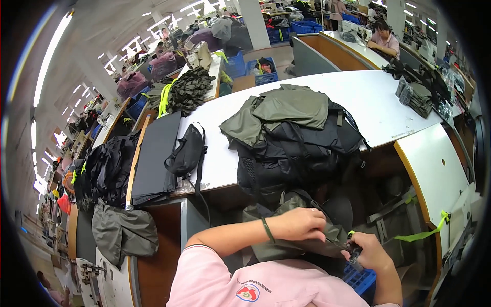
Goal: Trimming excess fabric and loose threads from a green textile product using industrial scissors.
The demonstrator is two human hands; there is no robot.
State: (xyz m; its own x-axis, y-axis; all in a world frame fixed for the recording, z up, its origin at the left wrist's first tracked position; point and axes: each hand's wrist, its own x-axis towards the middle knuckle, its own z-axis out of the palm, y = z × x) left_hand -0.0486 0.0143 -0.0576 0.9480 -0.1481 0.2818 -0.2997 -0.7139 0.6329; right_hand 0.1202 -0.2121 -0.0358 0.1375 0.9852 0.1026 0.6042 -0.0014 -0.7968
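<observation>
An olive-green fabric bag [276,248] lies across my lap, below the table edge. Over it, my left hand [302,224] is closed with the fingertips pinched together; what they grip is too small to make out. My right hand [367,250], just right of the bag, is closed around dark scissors [353,251] whose thin blades point toward the left fingertips. Ahead of both hands, a black backpack [296,153] sits at the table's front edge with olive fabric [291,110] over its top.
A white table [376,97] curves ahead. On its left are a small black pouch [186,151] and stacked black sheets [156,153]. Olive pieces [189,89] pile beyond. A bright green strip [424,233] hangs at the right. Under my right arm is a blue basket [360,279]. A co-worker [384,41] sits far right.
</observation>
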